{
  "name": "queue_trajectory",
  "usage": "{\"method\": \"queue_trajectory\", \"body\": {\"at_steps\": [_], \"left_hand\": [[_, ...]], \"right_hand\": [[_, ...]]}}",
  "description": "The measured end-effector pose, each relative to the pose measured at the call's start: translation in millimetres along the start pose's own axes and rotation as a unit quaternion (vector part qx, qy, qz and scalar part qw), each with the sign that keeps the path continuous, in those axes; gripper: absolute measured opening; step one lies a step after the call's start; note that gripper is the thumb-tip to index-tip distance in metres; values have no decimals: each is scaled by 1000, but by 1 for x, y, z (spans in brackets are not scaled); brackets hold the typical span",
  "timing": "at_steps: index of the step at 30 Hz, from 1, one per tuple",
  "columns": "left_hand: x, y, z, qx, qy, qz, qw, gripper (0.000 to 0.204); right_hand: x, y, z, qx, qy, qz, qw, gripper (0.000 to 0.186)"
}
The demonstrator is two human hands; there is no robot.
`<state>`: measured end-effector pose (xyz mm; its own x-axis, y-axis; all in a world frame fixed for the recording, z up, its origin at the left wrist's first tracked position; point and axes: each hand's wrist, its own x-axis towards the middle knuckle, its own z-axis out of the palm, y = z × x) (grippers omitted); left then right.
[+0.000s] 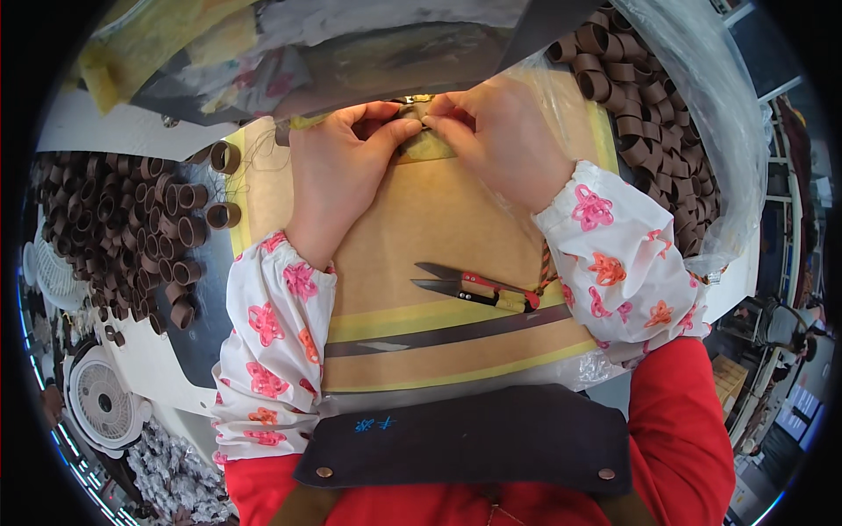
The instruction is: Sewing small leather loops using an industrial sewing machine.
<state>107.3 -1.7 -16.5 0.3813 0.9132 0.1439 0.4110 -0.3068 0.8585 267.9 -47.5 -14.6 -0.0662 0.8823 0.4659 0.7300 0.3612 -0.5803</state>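
Beneath the front edge of a sewing machine (421, 57), both hands meet at a lit spot near its metal plate (427, 147). My left hand (338, 167) pinches with thumb and forefinger. Facing it, my right hand (504, 131) pinches with thumb and fingers too. Something small and dark seems to lie between the fingertips, but the fingers and the machine hide most of it, so its kind cannot be told. Thread snips (478, 287) with red and black handles lie on the tan, taped table surface (403, 228), nearer to me than the hands, their blades pointing left.
Many brown ring-shaped loops (123, 210) are heaped at the left. A second heap of brown loops (645, 114) fills the far right, beside clear plastic sheeting (728, 105). Loose dark threads trail by my left wrist. A white fan (105, 399) stands beyond the table at lower left.
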Motion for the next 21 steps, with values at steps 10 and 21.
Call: {"method": "queue_trajectory", "body": {"at_steps": [10,21], "left_hand": [[3,-6,-1,22,-13,5,1000,26],[6,-12,-4,50,-31,25,998,27]], "right_hand": [[-3,4,2,-37,6,-32,999,10],[-1,0,-1,-116,-6,-22,993,10]]}}
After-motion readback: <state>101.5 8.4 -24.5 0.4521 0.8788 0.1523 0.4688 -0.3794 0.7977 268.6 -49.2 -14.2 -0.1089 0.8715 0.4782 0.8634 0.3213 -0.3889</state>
